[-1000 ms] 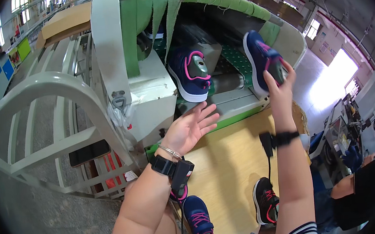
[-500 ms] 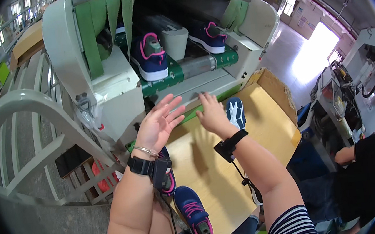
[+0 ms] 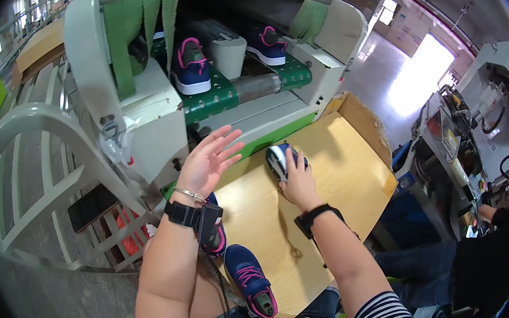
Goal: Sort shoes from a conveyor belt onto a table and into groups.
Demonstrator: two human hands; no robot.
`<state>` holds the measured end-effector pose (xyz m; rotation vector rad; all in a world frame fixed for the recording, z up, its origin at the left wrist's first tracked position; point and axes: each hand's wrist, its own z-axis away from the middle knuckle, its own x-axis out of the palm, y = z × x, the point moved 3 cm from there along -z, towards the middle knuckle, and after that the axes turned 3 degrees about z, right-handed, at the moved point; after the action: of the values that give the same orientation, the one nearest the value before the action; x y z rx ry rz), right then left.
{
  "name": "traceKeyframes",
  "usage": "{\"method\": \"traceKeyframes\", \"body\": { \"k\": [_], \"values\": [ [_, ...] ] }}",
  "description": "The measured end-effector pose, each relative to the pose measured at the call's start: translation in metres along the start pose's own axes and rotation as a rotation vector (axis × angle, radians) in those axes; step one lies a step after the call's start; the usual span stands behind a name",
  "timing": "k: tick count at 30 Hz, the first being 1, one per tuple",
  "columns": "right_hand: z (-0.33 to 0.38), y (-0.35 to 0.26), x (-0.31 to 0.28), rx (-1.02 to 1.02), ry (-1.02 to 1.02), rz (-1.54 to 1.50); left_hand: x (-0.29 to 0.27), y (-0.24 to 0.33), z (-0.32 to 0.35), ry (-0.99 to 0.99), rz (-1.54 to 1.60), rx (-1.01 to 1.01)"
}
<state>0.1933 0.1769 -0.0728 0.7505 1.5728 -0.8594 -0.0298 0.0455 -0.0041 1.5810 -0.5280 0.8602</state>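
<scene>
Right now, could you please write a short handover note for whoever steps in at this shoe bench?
Left hand: open, fingers spread, raised above the near edge of the machine, holding nothing.
Right hand: laid on a navy shoe with a white toe on the wooden board, fingers over it.
On the green conveyor belt: two navy and pink shoes, one on the left and one on the right.
Near the lap: another navy and pink shoe at the board's near edge.
Done: two shoes are on the belt.
Left: the shoe under the right hand and the one at the lap are off the belt.
</scene>
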Motion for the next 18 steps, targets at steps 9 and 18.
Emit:
{"method": "traceKeyframes", "body": {
  "k": [9,18],
  "values": [
    [0.050,-0.004,0.022,-0.037,0.056,-0.274,-0.006,-0.012,0.012,0.076,-0.164,-0.037],
    [0.065,-0.038,-0.132,-0.641,0.234,-0.253,0.019,-0.033,0.035,-0.235,-0.701,-0.451]
  ]
}}
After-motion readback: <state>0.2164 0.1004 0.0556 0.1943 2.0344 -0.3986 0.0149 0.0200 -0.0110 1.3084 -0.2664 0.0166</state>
